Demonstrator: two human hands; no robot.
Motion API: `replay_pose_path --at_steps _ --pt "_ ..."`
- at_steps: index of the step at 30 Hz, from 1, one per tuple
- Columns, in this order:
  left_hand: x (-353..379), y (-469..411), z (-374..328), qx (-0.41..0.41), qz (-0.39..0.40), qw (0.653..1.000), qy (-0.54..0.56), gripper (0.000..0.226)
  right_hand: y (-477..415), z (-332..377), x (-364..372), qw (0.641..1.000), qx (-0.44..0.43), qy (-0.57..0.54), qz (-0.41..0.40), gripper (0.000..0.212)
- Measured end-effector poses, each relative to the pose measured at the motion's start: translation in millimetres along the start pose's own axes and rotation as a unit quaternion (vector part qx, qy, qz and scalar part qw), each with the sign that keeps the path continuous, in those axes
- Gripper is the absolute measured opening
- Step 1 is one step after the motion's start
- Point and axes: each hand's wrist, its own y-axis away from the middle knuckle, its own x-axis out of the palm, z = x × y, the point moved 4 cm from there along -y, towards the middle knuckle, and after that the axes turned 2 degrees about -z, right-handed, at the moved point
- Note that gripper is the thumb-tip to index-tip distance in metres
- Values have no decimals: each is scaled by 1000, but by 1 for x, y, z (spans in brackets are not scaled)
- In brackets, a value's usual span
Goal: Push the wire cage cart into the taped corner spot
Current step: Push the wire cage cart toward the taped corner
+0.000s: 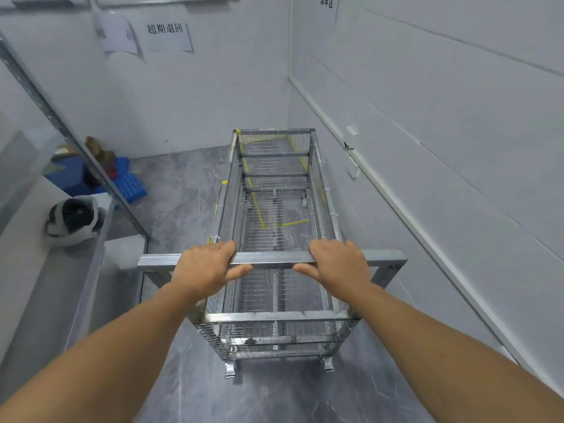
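Observation:
A long, empty wire cage cart of silver metal stands on castors in front of me, pointing toward the far right corner. Both my hands grip its square handle bar: my left hand left of the middle, my right hand right of it. Yellow tape lines on the grey floor show through the cage mesh and run toward the corner. The cart's far end sits over part of the taped outline, close to the right wall.
A white tiled wall with a cable duct runs close along the cart's right side. On the left are a metal shelf post, a grey ledge with a white bag, and blue crates. Paper signs hang on the back wall.

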Motion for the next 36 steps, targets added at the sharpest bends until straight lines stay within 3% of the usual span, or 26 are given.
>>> replay_pose_path --at_steps 15,20,36 --pt "44 -165 79 -13 56 998 -10 55 -173 -60 36 999 26 26 4 47" --pt "61 -223 101 10 40 999 -16 58 -228 -85 47 999 26 28 15 49" --pt "116 -409 161 -24 49 998 -23 57 -406 -184 89 1000 2 17 24 51"
